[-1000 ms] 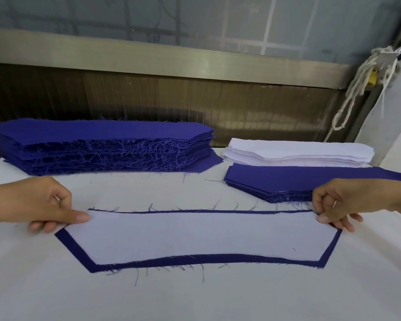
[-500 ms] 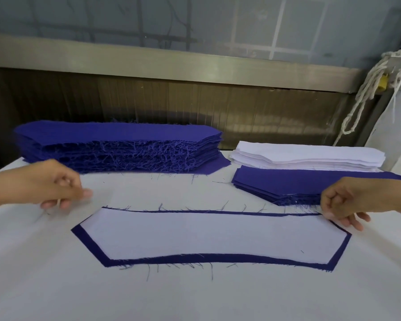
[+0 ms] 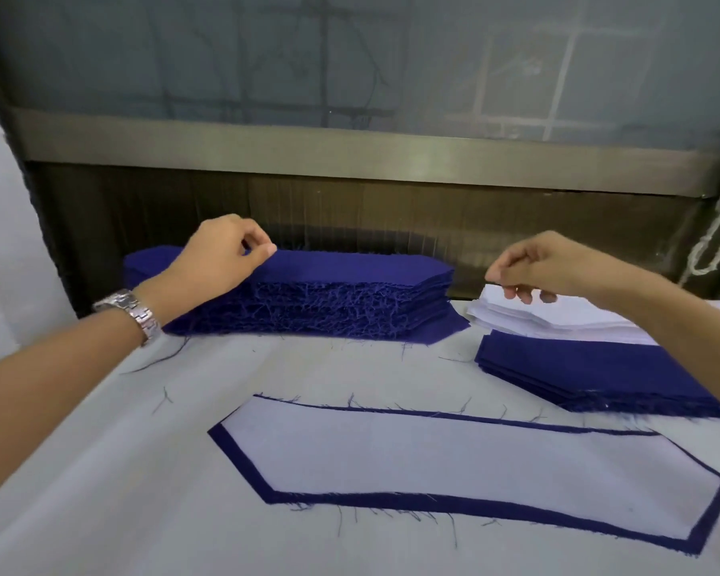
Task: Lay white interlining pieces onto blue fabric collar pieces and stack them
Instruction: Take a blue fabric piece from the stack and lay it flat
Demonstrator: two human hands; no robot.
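Observation:
On the white table (image 3: 100, 492) in front of me lies a blue collar piece (image 3: 242, 459) with a white interlining piece (image 3: 454, 463) laid on it, blue showing all around. My left hand (image 3: 221, 259) rests on top of the tall stack of blue collar pieces (image 3: 350, 293) at the back left, thumb and forefinger pinching its top piece. My right hand (image 3: 549, 264) hovers over the white interlining stack (image 3: 558, 322) at the back right, its fingers loosely curled and the fingertips just touching the top sheet.
A low stack of blue pieces (image 3: 591, 376) lies in front of the white stack. A metal rail (image 3: 350, 147) and dark panel close off the table's far side. A white rope (image 3: 715, 234) hangs at the right. Loose blue threads dot the tabletop.
Both hands have left the ends of the laid piece and moved back: the left up onto the tall blue stack, the right over the white stack. The view has shifted closer.

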